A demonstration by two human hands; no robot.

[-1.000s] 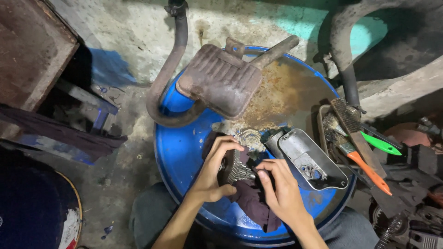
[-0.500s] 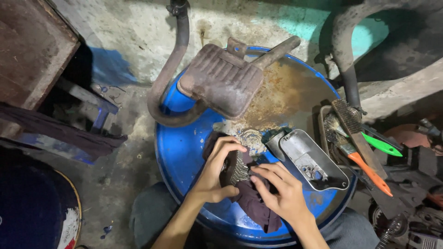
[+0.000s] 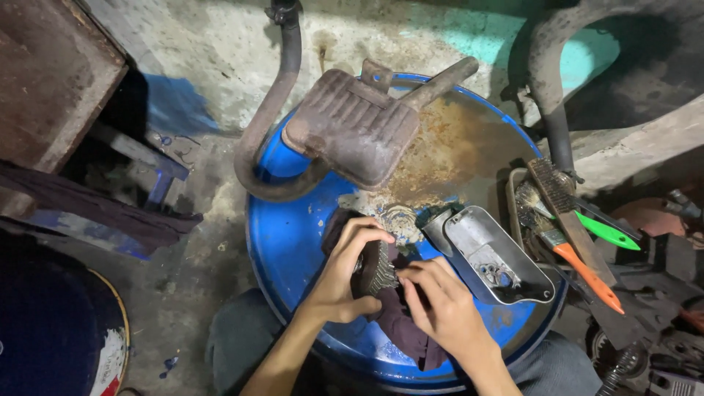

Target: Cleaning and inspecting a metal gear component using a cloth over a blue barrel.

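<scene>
Metal ribbed part (image 3: 375, 265), likely stiff and greasy, is sitting on the near side of the blue drum (image 3: 293, 242); left hand (image 3: 341, 279) is gripping its edge while right hand (image 3: 440, 308) is pinching a dark rag (image 3: 400, 326) against it.

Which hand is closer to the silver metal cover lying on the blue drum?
Right. The right hand lies just beside the silver metal cover; the left hand is farther away, across the ribbed part both hold.

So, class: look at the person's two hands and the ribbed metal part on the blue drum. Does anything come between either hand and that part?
Nothing blocks the left hand: its fingers grip the ribbed metal part directly. The right hand touches the part's edge with its fingertips, while a dark cloth lies under the part and partly under that hand, on the blue drum.
</scene>
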